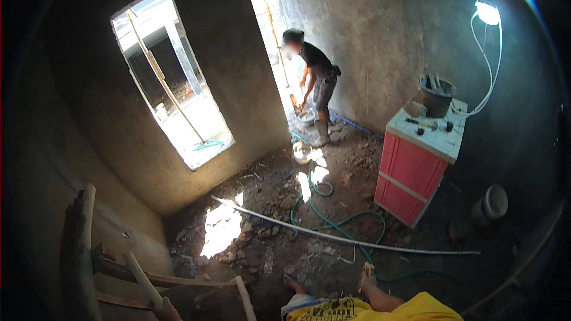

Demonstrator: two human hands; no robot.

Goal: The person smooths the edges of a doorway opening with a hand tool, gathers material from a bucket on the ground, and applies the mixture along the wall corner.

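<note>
My left hand [166,310] is at the lower left edge, gripping a pale wooden pole [140,276] beside dark timber rails [178,280]. My right hand [366,280] hangs below a yellow sleeve at the bottom, closed around something small and tan that I cannot make out. A green hose [342,226] snakes over the rubble floor just beyond it, under or beside a long white pipe [279,223]. A bare foot [291,282] shows beside my yellow shirt [333,309].
A co-worker [321,71] bends in the doorway over a basin [306,117]. A pink cabinet [409,175] carries a bucket [436,101] and small tools. Another bucket [491,205] lies right, below a hanging lamp [486,13]. A narrow window opening [169,77] is left.
</note>
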